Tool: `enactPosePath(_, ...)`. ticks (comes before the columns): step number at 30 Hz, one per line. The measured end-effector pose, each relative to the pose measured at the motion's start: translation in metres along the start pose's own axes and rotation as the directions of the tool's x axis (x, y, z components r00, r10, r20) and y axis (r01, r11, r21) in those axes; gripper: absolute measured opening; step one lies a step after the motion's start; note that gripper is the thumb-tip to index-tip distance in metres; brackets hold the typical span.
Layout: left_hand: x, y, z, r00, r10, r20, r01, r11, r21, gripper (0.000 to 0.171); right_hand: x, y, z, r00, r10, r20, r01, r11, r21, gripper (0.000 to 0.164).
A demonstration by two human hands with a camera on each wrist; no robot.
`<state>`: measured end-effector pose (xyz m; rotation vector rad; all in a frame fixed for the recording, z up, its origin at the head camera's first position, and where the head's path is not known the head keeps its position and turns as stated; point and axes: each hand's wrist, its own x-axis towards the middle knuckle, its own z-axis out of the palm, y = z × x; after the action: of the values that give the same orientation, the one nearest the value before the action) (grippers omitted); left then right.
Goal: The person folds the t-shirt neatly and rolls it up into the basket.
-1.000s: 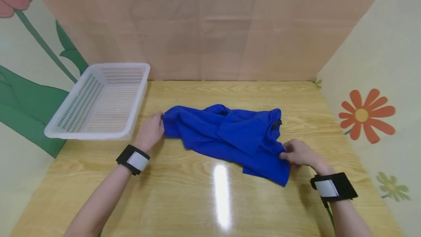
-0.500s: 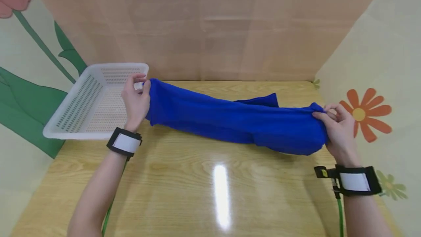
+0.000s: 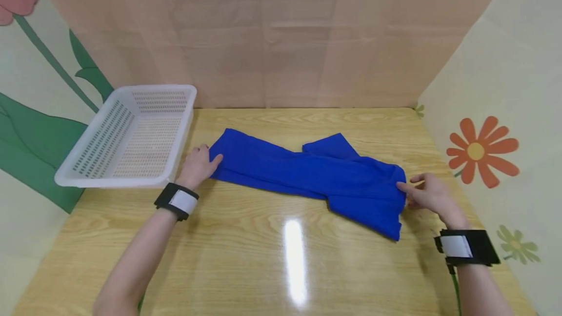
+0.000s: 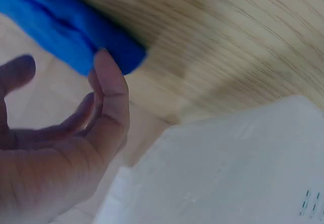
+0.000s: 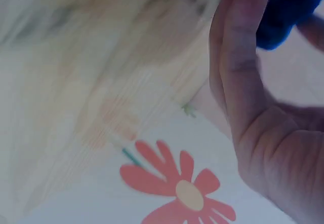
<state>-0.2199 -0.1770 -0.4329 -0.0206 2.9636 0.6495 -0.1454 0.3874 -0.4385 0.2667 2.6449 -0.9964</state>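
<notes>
A blue short-sleeved shirt [image 3: 285, 169] lies folded lengthwise on the wooden table [image 3: 246, 257], its sleeves sticking out toward the back and the front. At its left end is my left hand [image 3: 197, 165], thumb and fingers spread apart at the edge. The left wrist view shows a fingertip against the end of the shirt [image 4: 81, 31], the thumb standing away from it. On the right, my right hand [image 3: 430, 194] touches the shirt's end with its thumb, the index finger raised off. Fairly straight fingers reach beside the blue cloth [image 5: 283, 16] in the right wrist view.
A white plastic basket [image 3: 181, 130] with slotted walls stands at the back left, close beside my left hand. A peach-coloured sheet [image 3: 298, 38] rises behind the table. Walls with painted flowers [image 3: 475, 151] flank both sides. Each wrist wears a black strap [image 3: 471, 246].
The bunched shirt was lifted and stretched out between both hands, then lowered flatter onto the table, its sleeves now showing. The fingers of both hands have loosened from its ends.
</notes>
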Motion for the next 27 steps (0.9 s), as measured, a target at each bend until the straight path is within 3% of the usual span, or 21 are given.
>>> enactPosePath(4, 0.003, -0.005, 0.005, 0.997, -0.041, 0.066, 0.036, 0.996, 0.08, 0.07, -0.002, -0.001, 0.0, 0.986, 0.092, 0.139, -0.076, 0.991, -0.113, 0.078)
enactPosePath(7, 0.005, -0.008, 0.007, 0.998, -0.04, 0.045, 0.037, 0.997, 0.067, 0.061, -0.003, -0.003, 0.003, 0.975, 0.103, 0.199, -0.08, 0.989, -0.121, 0.075)
enactPosePath(14, 0.008, -0.01, 0.014, 0.992, 0.05, -0.114, -0.047, 0.998, 0.03, 0.028, -0.004, -0.006, 0.003, 0.982, -0.015, 0.188, 0.026, 0.998, -0.055, 0.057)
enactPosePath(19, 0.013, -0.012, 0.014, 0.985, 0.091, -0.147, -0.094, 0.995, -0.019, 0.027, -0.006, -0.01, -0.003, 0.966, -0.088, 0.241, 0.085, 0.996, 0.021, 0.046)
enactPosePath(25, 0.015, -0.014, 0.008, 0.998, 0.037, -0.057, -0.045, 0.988, -0.147, 0.037, -0.005, -0.009, -0.012, 0.94, -0.105, 0.324, 0.085, 0.993, 0.077, 0.043)
enactPosePath(27, 0.014, -0.012, 0.005, 1.0, 0.009, 0.026, -0.002, 0.96, -0.281, 0.037, -0.003, -0.009, -0.015, 0.942, -0.119, 0.315, 0.086, 0.989, 0.116, 0.045)
